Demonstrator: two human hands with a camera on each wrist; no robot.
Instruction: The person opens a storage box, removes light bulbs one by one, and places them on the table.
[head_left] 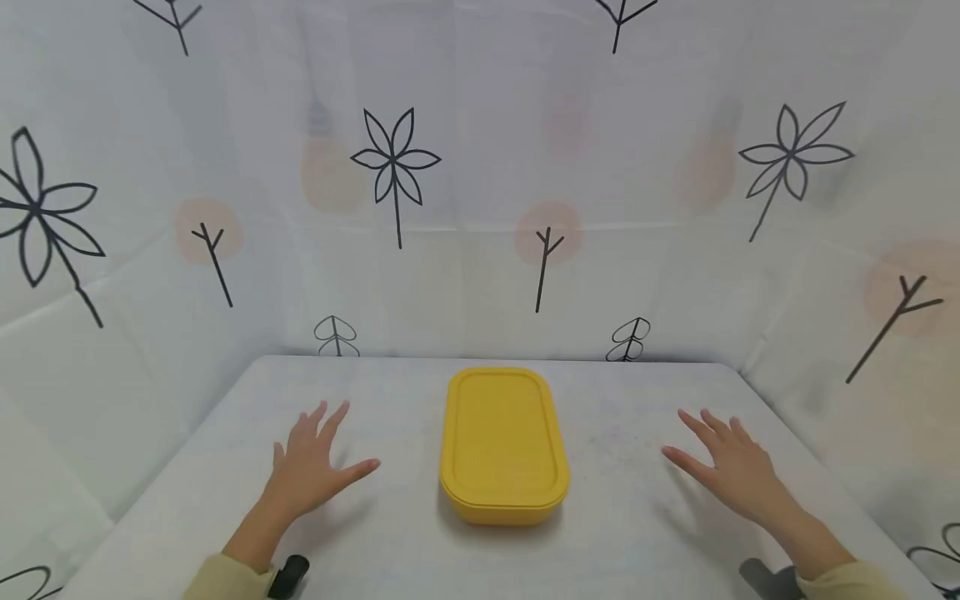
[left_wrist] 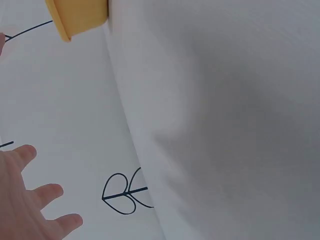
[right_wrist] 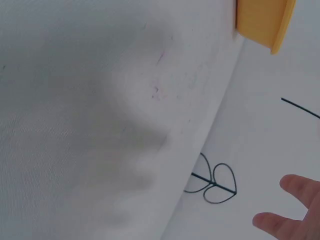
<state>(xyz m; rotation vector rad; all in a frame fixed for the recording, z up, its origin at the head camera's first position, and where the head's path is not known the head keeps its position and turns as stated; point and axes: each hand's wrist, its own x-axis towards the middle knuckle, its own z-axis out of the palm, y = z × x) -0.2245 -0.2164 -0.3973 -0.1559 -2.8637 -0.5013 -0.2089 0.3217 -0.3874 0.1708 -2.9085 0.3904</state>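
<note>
A yellow rectangular container (head_left: pixel 504 437) with rounded corners and a lid on top stands at the middle of the white table. To its left, my left hand (head_left: pixel 307 475) hovers with the fingers spread, apart from the container. My right hand (head_left: pixel 738 475) is held over the table on the other side, its fingers extended and holding nothing. In the left wrist view, part of the container (left_wrist: pixel 85 17) shows at the top, with several fingers at lower left. The right wrist view has the container's corner (right_wrist: pixel 262 20) at the top and two fingertips at lower right.
The white table (head_left: pixel 600 550) ends at a back edge against a pale cloth (head_left: pixel 465 283) printed with flowers and twigs. That cloth also lines both sides. Small purplish marks (right_wrist: pixel 156 91) lie on the tabletop near my right hand. Dark straps sit at both wrists.
</note>
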